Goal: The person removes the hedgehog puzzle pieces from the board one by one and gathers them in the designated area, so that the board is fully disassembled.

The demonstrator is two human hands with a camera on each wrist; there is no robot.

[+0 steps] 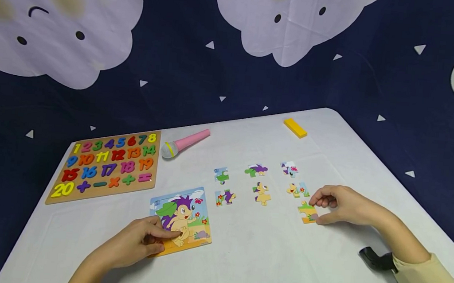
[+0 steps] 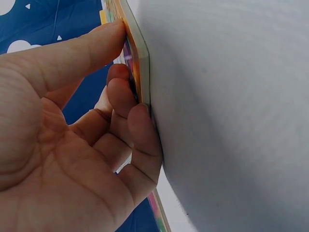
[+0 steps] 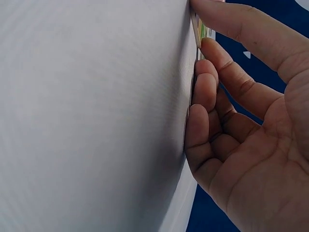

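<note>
A square puzzle board (image 1: pixel 195 208) with a purple-haired hedgehog picture lies on the white table. My left hand (image 1: pixel 135 241) rests on its lower left part, the index finger stretched over the picture and the thumb near the bottom edge. In the left wrist view the board's pale edge (image 2: pixel 143 72) shows beside the fingertips. Further right, my right hand (image 1: pixel 343 206) pinches a jigsaw piece (image 1: pixel 306 213) with orange ground and a purple rock by its edges, between thumb and index finger. Several loose pieces, among them one with a hedgehog body (image 1: pixel 262 194), lie in two rows between the hands.
A wooden number board (image 1: pixel 103 189) with coloured numerals lies at the left. Behind the puzzle is a pink toy microphone (image 1: pixel 191 139). A yellow block (image 1: pixel 295 128) lies near the table's far edge, in front of a dark blue cloth with clouds.
</note>
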